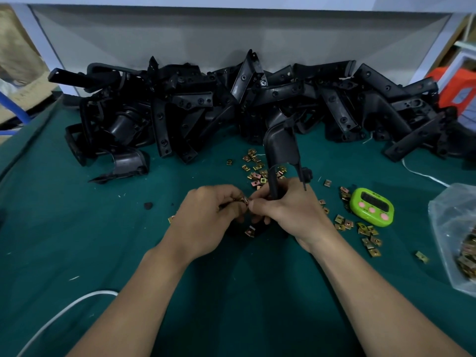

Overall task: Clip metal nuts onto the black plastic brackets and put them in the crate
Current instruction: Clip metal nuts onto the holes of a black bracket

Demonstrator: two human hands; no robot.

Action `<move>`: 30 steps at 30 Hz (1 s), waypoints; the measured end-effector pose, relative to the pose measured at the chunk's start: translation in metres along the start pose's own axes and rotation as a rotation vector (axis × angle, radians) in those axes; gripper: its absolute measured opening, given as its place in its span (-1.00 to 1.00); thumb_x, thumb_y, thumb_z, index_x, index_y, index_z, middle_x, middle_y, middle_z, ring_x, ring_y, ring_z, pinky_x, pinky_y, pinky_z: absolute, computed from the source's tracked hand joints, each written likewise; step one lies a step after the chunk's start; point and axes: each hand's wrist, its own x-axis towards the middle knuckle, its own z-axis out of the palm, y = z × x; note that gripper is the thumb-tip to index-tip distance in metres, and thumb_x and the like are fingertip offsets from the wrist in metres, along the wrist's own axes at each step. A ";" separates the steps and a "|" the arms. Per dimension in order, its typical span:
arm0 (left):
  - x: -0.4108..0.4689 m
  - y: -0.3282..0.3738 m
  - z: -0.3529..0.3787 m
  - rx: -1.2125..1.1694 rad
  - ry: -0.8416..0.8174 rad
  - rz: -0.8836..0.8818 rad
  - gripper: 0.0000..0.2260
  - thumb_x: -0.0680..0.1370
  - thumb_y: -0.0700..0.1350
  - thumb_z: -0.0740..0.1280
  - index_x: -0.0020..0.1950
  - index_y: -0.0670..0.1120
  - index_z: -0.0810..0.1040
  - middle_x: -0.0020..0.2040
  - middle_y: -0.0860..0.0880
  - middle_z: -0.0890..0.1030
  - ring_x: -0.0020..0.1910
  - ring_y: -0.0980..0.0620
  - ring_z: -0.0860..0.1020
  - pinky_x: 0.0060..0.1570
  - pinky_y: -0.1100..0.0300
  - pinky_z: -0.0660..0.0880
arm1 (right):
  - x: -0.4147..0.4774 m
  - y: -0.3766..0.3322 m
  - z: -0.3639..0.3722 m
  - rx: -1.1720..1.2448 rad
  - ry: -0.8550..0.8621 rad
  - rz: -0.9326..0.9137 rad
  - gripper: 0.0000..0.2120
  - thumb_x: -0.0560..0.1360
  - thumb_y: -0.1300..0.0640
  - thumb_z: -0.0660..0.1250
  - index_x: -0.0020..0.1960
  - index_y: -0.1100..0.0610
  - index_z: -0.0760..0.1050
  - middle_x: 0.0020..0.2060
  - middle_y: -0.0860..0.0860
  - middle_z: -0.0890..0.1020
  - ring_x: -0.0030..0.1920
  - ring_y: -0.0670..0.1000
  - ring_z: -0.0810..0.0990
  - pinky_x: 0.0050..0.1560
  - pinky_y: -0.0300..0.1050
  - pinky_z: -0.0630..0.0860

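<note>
Bracket (282,148) gripped by right hand (288,210) — left hand (206,215) pinches nut (246,201).

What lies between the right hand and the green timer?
Head view: a few loose metal nuts on the green cloth, between right hand and green timer.

The two hands meet at the middle of the table (77,240), the left hand (206,215) at 9 o'clock of the right hand (291,212), their fingertips touching. A nut (246,201) sits pinched in the left fingers, and a bracket (282,145) stands up out of the right hand's grip toward 12 o'clock. Behind it, at 12 o'clock, a pile of brackets (195,106) runs along the table's back edge against a wall panel (206,34). Loose nuts (257,173) lie between the pile and the hands and spread toward 3 and 4 o'clock. A timer (372,206) lies at 3 o'clock among them, and a bag (453,228) holding more nuts lies beyond it at the table's edge. A cable (59,315) lies at 7 o'clock.
</note>
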 end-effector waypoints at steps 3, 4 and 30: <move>-0.001 0.002 0.000 -0.019 -0.012 -0.009 -0.86 0.58 -0.15 0.40 -0.11 0.08 0.65 -0.30 0.20 0.67 -0.25 0.17 0.62 -0.22 0.27 0.50 | 0.000 0.001 -0.001 0.002 -0.029 -0.047 -0.93 0.33 0.18 0.53 -0.29 0.03 0.69 -0.39 0.05 0.68 -0.35 0.05 0.68 -0.37 -0.21 0.52; -0.001 0.002 0.001 -0.018 -0.013 -0.004 -0.87 0.58 -0.15 0.40 -0.10 0.08 0.64 -0.30 0.18 0.66 -0.25 0.15 0.62 -0.22 0.26 0.49 | 0.001 0.002 -0.002 -0.016 -0.031 -0.061 -0.91 0.33 0.17 0.53 -0.29 0.00 0.69 -0.40 0.03 0.67 -0.36 0.02 0.67 -0.37 -0.23 0.51; 0.002 -0.002 -0.012 -0.556 0.077 -0.140 -0.87 0.56 -0.22 0.45 -0.11 -0.01 0.75 -0.21 -0.08 0.74 -0.23 0.02 0.68 -0.10 0.30 0.58 | -0.002 -0.009 -0.029 -1.183 0.469 -0.048 -0.80 0.30 0.31 0.39 -0.24 0.01 0.54 -0.53 -0.13 0.26 -0.43 0.12 0.26 -0.24 -0.07 0.21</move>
